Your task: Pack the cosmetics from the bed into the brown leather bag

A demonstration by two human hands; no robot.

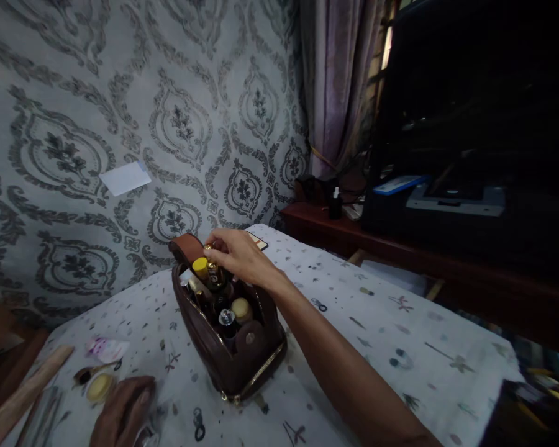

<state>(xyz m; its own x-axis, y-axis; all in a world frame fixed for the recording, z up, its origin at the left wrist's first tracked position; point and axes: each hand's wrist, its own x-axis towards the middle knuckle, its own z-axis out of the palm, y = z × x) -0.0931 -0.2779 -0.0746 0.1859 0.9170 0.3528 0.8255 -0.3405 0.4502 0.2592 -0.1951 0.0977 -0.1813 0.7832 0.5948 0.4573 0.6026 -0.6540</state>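
A brown zip bag point(200, 335) stands unzipped on the bed-like surface, packed with small cosmetic containers. My right hand point(235, 254) reaches over its far end, thumb and fingers closed round the gold top of a dark bottle point(215, 276). Beside that bottle is a yellow cap point(200, 267). Nearer to me in the bag are a cream-lidded jar point(241, 310) and a silver-topped bottle point(227, 319). My left hand point(123, 410) rests low at the left with curled fingers, next to a pale yellow jar point(100, 387); what is under its fingers is hidden.
A makeup brush point(90, 371), a purple-and-white packet point(107, 349) and a wooden strip point(28, 394) lie at the left on the patterned white sheet point(363, 347). Patterned wall stands behind. At the right, a red-brown shelf point(317, 226) carries a dropper bottle point(335, 203) and a large black screen point(470, 112).
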